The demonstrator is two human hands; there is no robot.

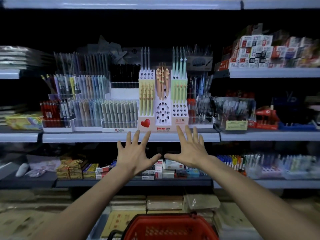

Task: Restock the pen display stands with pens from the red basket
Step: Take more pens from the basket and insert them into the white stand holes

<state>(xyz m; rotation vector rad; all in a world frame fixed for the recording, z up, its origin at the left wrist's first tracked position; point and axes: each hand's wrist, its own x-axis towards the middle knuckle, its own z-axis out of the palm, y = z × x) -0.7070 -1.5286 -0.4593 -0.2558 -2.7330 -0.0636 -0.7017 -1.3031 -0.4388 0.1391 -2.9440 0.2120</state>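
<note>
A tiered white pen display stand (162, 125) with a red heart on its front sits on the middle shelf. It holds yellow, orange and green pens, and many of its holes stand vacant. My left hand (134, 154) and my right hand (189, 149) are spread flat just below the stand's front, fingers apart, holding nothing. The red basket (170, 227) sits low at the bottom centre, under my arms; I cannot see what is in it.
Clear acrylic racks full of pens (90, 104) flank the stand at left, more pen racks (199, 101) at right. Boxed goods (270, 52) fill the upper right shelf. Small boxes (162, 170) line the lower shelf. Paper packs (164, 203) lie behind the basket.
</note>
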